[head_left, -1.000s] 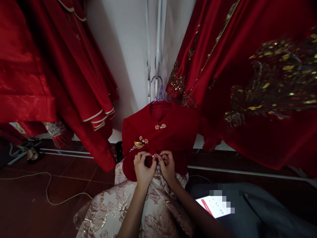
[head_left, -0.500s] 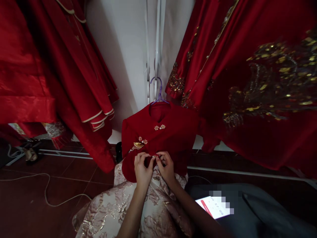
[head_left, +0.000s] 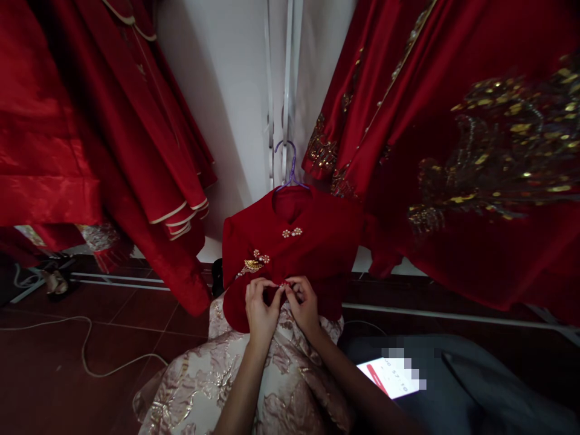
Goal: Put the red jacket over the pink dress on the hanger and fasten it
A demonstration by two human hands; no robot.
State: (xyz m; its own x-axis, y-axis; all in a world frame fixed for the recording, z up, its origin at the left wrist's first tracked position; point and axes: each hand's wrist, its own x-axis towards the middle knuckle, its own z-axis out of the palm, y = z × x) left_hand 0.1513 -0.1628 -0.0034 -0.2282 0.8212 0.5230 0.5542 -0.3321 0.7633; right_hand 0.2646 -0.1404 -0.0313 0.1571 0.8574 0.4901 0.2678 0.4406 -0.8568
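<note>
Left hand [head_left: 263, 307] and right hand [head_left: 305, 307] both closed in fingertip pinches on the lower beaded clasp [head_left: 283, 284] of the red jacket [head_left: 319, 248], tips nearly meeting (they hide most of the clasp). Jacket hangs on a purple hanger [head_left: 292, 174] above the grip, pearl-flower clasp [head_left: 292, 232] straight up from it, gold fan-shaped ornament [head_left: 253, 264] up and left; brocade skirt [head_left: 212, 374] below, lit phone [head_left: 389, 379] down and right.

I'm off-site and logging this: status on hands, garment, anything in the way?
Left hand, right hand: both pinching at lowest visible beaded fastener. Red top on purple hanger. Fingers partly hide that fastener.
</note>
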